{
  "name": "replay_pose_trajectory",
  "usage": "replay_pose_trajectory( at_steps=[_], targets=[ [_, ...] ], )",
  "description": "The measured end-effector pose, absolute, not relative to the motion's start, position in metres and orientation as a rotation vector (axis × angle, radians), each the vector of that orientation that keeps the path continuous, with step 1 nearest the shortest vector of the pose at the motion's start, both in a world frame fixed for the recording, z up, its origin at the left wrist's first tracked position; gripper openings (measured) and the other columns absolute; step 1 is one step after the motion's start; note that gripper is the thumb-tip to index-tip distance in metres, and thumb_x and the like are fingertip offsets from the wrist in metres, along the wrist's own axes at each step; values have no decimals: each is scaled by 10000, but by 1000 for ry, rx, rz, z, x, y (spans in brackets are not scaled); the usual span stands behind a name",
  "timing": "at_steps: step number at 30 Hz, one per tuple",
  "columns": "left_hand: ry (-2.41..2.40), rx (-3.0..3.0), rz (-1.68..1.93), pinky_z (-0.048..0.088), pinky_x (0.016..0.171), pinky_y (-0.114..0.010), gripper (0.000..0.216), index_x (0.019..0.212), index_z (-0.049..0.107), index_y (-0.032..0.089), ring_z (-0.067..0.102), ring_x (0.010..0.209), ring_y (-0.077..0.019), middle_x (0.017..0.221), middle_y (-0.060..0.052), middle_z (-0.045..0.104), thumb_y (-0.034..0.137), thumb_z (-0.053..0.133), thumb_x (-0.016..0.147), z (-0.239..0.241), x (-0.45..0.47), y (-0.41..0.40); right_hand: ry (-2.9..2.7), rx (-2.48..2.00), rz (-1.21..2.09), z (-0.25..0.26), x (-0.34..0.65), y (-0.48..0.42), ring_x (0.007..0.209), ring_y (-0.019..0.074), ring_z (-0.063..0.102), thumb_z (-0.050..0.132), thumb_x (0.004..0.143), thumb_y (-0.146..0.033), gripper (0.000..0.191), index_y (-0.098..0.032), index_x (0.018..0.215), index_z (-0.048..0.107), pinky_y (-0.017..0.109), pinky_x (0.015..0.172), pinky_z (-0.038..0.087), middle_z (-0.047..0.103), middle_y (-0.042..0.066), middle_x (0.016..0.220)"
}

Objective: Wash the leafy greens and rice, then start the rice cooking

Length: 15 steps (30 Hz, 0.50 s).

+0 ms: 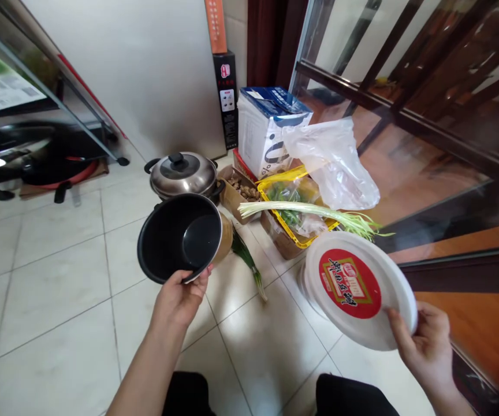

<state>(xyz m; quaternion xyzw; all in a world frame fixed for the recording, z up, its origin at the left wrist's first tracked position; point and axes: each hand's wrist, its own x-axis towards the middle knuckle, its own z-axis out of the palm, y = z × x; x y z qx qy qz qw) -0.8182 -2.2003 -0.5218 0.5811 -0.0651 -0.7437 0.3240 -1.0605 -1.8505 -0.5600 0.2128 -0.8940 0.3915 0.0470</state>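
Left hand [180, 297]: closed on the near rim of a black inner pot [175, 237], thumb over the lip. The pot is tilted, mouth toward the camera, above the tiled floor [59, 289].
Right hand [423, 341]: fingers grip the lower right edge of a tilted round white lid [357, 286] with a red label.
Between pot and lid: bare tiles and one loose stalk [249, 263].
Behind: a lidded steel pot [183, 173] just past the black pot's far rim, a yellow basket [295, 238] topped with green onions [301, 209], a plastic bag [331, 164] and a carton [267, 124].
Open floor lies left; a glass door frame [405, 115] bounds the right.
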Motion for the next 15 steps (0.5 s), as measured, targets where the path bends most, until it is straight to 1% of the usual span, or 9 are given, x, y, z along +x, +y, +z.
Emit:
replay_pose_trajectory(
  at_steps=[4,7,9,11,13,15],
  targets=[
    [-124,1546,-2011,552,477,-165,445,1069,527,29,645,759,-186,974,-197,567,-55,423,645,-520,-822,-2196,-2657,1051,1058,-540,-1037,-1869,575,148,600,614,785,-395,319,-205,1011,493,243,504,474,622,42,785],
    [-114,1558,-2026,556,475,-171,469,1093,526,37,640,718,-163,1014,-203,561,-54,425,644,-518,-824,-2191,-2655,1470,874,-532,-1021,-1873,503,139,597,540,837,-327,238,-222,1045,491,221,462,444,650,15,704],
    [-117,1569,-2034,557,465,-174,488,1111,524,44,636,694,-150,1034,-200,560,-54,424,644,-518,-826,-2187,-2720,1683,708,-537,-1014,-1880,507,150,611,476,867,-294,214,-231,1072,487,227,469,429,662,5,675],
    [-123,1582,-2049,555,456,-173,511,1135,514,46,638,696,-150,1062,-209,553,-56,422,643,-518,-827,-2183,-2877,1709,526,-553,-1009,-1897,542,166,628,431,886,-300,188,-227,1047,497,239,483,406,672,15,693],
    [-125,1596,-2060,556,458,-172,535,1164,497,46,644,715,-155,1102,-227,538,-57,418,644,-519,-829,-2178,-3069,1621,382,-577,-1008,-1922,578,172,633,409,899,-341,183,-215,984,511,243,501,384,679,30,744],
    [-118,1619,-2070,560,464,-171,556,1192,475,43,646,722,-154,1130,-240,523,-58,411,649,-518,-830,-2173,-3154,1586,350,-605,-1012,-1950,686,176,645,387,910,-333,216,-203,1038,502,248,569,396,687,53,871]
  ],
)
